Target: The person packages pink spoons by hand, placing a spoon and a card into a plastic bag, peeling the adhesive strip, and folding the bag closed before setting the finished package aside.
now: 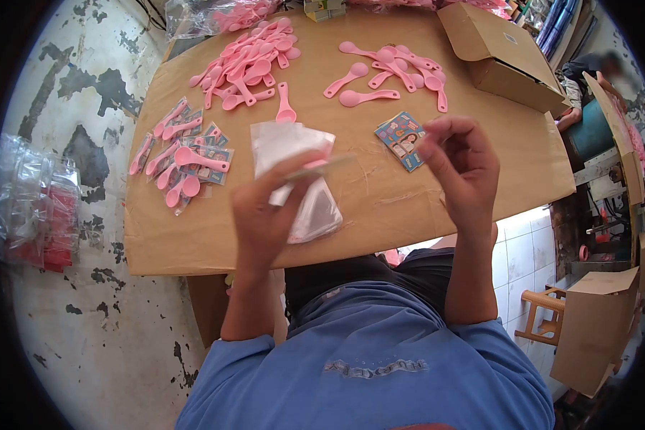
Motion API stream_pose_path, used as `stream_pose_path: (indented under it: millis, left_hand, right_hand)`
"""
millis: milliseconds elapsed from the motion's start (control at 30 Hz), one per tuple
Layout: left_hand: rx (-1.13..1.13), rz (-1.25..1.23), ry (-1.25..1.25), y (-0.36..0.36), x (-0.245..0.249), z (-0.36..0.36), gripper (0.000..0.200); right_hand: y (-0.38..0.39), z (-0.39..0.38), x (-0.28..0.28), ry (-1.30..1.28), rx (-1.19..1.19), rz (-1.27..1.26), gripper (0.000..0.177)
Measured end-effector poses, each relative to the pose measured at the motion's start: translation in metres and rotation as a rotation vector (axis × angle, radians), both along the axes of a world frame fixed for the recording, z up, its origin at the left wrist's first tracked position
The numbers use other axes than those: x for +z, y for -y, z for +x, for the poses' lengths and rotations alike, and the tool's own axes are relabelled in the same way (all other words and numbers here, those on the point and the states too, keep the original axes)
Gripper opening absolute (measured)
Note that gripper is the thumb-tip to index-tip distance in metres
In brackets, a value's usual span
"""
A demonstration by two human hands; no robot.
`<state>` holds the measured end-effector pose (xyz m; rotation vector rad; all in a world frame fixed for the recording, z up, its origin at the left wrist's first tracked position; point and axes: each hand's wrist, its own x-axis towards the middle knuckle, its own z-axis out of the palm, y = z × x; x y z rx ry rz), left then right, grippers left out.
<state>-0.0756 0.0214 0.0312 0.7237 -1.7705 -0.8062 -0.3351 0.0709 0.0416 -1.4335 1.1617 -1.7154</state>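
Observation:
Between the thumb and fingers of my left hand (269,208) is a thin flat card (326,166), seen nearly edge-on and blurred. Below it lies a stack of clear plastic bags (317,215). My right hand (466,161) is raised beside the blue printed cards (403,140), its fingers curled and thumb near the index finger; nothing shows between them. A single pink spoon (285,104) lies above the bags. Loose pink spoons form a large pile (254,61) and a smaller group (401,66). Bagged spoons with cards (186,158) lie at the left.
An open cardboard box (505,54) stands at the table's (380,201) back right. Plastic-wrapped bundles (39,201) are at the far left. Another person (573,93) is at the upper right. A stool (541,315) and a carton (595,333) stand at the lower right.

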Motion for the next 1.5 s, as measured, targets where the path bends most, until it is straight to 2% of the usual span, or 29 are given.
stream_pose_path:
  millis: [67, 167, 200, 267, 300, 400, 500, 600, 700, 767, 900, 1033, 1200, 1300, 1333, 1433, 1467, 1500]
  left_hand:
    - [0.060, -0.003, 0.032, 0.015, 0.008, 0.020, 0.036]
    - [0.170, 0.031, 0.131, 0.024, 0.011, 0.039, 0.041]
    - [0.213, 0.054, 0.168, 0.025, 0.012, 0.043, 0.042]
    - [0.202, 0.072, 0.110, 0.029, -0.002, 0.050, 0.039]
    - [0.201, 0.083, 0.081, 0.029, -0.007, 0.053, 0.039]
    - [0.313, 0.298, 0.213, 0.024, -0.007, 0.051, 0.042]
    - [0.554, 0.243, 0.486, 0.025, 0.002, 0.051, 0.054]
    - [0.590, -0.072, 0.638, 0.041, -0.020, 0.075, 0.054]
    - [0.596, -0.045, 0.750, 0.052, -0.026, 0.088, 0.057]
    - [0.495, 0.109, 0.674, 0.059, -0.022, 0.093, 0.056]
    - [0.391, 0.330, 0.462, 0.067, -0.023, 0.096, 0.055]
    - [0.293, 0.418, 0.206, 0.072, -0.027, 0.101, 0.047]
    - [0.141, 0.483, -0.082, 0.065, -0.004, 0.110, 0.043]
    - [0.233, 0.401, -0.090, 0.066, 0.021, 0.138, 0.043]
    - [0.270, 0.377, -0.059, 0.072, 0.022, 0.157, 0.048]
    - [0.556, 0.376, 0.329, 0.079, 0.027, 0.197, 0.059]
    - [0.683, 0.222, 0.619, 0.092, 0.011, 0.220, 0.074]
    - [0.642, 0.185, 0.593, 0.101, 0.003, 0.224, 0.078]
  right_hand:
    - [0.007, -0.009, -0.003, -0.133, -0.163, 0.032, 0.020]
    - [0.012, -0.017, -0.001, -0.576, -0.320, 0.282, 0.027]
    - [0.014, -0.020, -0.006, -0.652, -0.386, 0.296, 0.030]
    - [0.018, -0.021, -0.022, -0.805, -0.513, 0.327, 0.036]
    - [0.018, -0.020, -0.023, -0.784, -0.515, 0.368, 0.038]
    - [0.021, -0.011, -0.024, -0.763, -0.496, 0.449, 0.043]
    - [0.024, -0.015, -0.031, -0.802, -0.471, 0.473, 0.045]
    - [0.027, -0.018, -0.028, -0.771, -0.431, 0.496, 0.042]
    - [0.030, -0.019, -0.029, -0.661, -0.387, 0.481, 0.035]
    - [0.032, -0.018, -0.032, -0.544, -0.369, 0.450, 0.031]
    - [0.034, -0.024, -0.040, -0.506, -0.372, 0.404, 0.024]
    - [0.030, -0.031, -0.045, -0.404, -0.350, 0.385, 0.019]
    - [0.036, -0.044, -0.060, -0.372, -0.295, 0.336, 0.017]
    - [0.035, -0.043, -0.061, -0.362, -0.260, 0.329, 0.015]
    - [0.036, -0.044, -0.062, -0.354, -0.246, 0.324, 0.015]
    - [0.035, -0.040, -0.059, -0.359, -0.228, 0.337, 0.014]
    - [0.035, -0.039, -0.056, -0.367, -0.228, 0.346, 0.013]
    - [0.035, -0.038, -0.054, -0.374, -0.225, 0.348, 0.014]
